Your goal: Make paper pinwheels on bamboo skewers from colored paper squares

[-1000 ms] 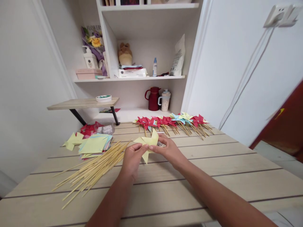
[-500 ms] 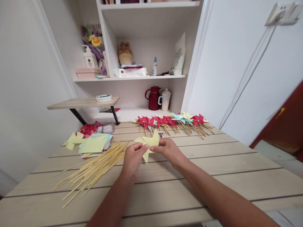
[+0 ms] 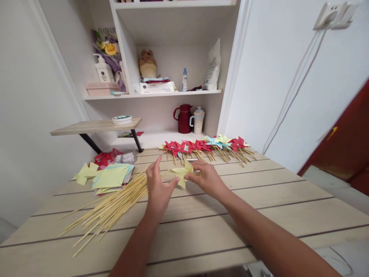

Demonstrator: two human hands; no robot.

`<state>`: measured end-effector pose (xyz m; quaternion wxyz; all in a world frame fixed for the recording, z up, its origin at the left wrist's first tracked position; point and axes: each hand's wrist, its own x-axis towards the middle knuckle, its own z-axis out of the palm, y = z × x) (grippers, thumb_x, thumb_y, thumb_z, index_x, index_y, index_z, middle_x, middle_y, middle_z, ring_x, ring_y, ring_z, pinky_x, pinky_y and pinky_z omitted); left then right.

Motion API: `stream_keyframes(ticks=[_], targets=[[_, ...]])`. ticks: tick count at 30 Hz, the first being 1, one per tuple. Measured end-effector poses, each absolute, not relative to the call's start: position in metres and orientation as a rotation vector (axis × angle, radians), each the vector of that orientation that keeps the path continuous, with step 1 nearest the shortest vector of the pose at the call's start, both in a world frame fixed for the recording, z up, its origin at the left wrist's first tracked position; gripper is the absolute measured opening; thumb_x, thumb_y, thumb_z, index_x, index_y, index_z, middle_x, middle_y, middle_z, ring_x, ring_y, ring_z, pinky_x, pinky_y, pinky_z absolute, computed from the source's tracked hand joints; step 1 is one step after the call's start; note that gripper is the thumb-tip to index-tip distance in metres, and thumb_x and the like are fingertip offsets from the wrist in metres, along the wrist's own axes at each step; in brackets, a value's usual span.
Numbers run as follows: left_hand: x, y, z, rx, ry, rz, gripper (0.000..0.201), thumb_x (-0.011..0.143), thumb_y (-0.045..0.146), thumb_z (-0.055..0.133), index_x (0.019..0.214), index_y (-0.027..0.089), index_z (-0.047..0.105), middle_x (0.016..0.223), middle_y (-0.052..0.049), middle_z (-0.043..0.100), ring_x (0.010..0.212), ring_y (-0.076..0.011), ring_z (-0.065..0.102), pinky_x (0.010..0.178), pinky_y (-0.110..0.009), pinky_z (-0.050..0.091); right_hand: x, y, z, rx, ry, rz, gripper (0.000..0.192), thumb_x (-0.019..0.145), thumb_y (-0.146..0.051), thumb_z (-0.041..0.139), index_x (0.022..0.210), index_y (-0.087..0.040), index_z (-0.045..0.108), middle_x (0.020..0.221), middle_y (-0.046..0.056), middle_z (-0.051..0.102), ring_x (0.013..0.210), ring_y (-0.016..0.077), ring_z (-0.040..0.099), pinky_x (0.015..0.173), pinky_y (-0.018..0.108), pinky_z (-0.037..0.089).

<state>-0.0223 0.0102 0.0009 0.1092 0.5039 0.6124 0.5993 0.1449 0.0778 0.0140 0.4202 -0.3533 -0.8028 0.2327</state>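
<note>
A yellow paper pinwheel (image 3: 182, 174) is pinched between the thumb and fingers of my right hand (image 3: 208, 177), held above the table. My left hand (image 3: 158, 187) is spread beside it on the left, its thumb tip close to the paper; whether it touches I cannot tell. Just left of that hand lies a loose bundle of thin wooden sticks (image 3: 115, 206). Beyond the sticks is a stack of coloured paper squares (image 3: 111, 177), yellow on top. Another yellow folded paper (image 3: 85, 174) rests at the stack's left.
Finished-looking pinwheels on sticks, red ones (image 3: 175, 148) and blue ones (image 3: 215, 143), lie in a row at the back. A clear box (image 3: 127, 157) sits near red paper (image 3: 105, 158) by a small raised shelf (image 3: 95, 126). A red jug (image 3: 184, 119) and a cup (image 3: 198, 121) stand behind.
My left fingers have come off the yellow pinwheel and opened out. My right hand still holds it. The whole view has shifted slightly.
</note>
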Motion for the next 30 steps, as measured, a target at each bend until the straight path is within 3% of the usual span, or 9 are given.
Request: stream_keyframes(ticks=[3,6,16,25,30], targets=[[-0.0202,0.007,0.0043,1.792,2.039,1.671,0.052,0.068,0.019,0.081,0.117,0.032,0.069,0.139,-0.009,0.046,0.129,-0.0322,0.045,0.109,-0.053,0.034,0.1441,0.0763,0.0134,-0.838,-2.08,0.402,0.007,0.074,-0.015,0.076,0.073,-0.021,0.072,0.093,0.006,0.075,0.095,0.0259,0.062,0.087,0.039,0.045],[-0.018,0.005,0.0043,1.93,2.183,1.533,0.033,0.07,0.018,0.08,0.099,0.032,0.076,0.139,-0.007,0.051,0.129,-0.035,0.045,0.105,-0.055,0.034,0.1424,0.0748,0.0119,-0.828,-2.126,0.306,0.01,0.074,-0.012,0.076,0.074,-0.021,0.071,0.093,0.005,0.076,0.097,0.0257,0.062,0.09,0.04,0.043],[-0.0174,0.0067,0.0,2.134,2.104,1.486,0.017,0.072,0.019,0.079,0.084,0.031,0.078,0.12,-0.006,0.067,0.114,-0.0321,0.054,0.104,-0.052,0.029,0.1417,0.0707,0.01,-0.832,-2.236,0.121,0.008,0.08,-0.016,0.072,0.086,-0.022,0.072,0.101,0.006,0.075,0.103,0.0274,0.059,0.091,0.044,0.035],[-0.019,0.0077,0.0002,2.146,1.957,1.575,0.017,0.075,0.016,0.074,0.07,0.031,0.076,0.09,-0.002,0.072,0.094,-0.0252,0.06,0.108,-0.048,0.024,0.1411,0.0698,0.0092,-0.799,-2.243,0.11,0.007,0.08,-0.016,0.072,0.077,-0.021,0.07,0.102,0.004,0.076,0.102,0.0261,0.06,0.091,0.043,0.034],[-0.0214,0.0106,0.0015,1.784,1.796,1.672,0.011,0.072,0.018,0.073,0.066,0.027,0.077,0.082,-0.004,0.072,0.087,-0.0245,0.061,0.096,-0.042,0.038,0.1408,0.0706,0.0095,-0.815,-2.14,0.156,0.005,0.08,-0.02,0.074,0.081,-0.023,0.07,0.105,0.004,0.075,0.104,0.0274,0.06,0.094,0.044,0.035]])
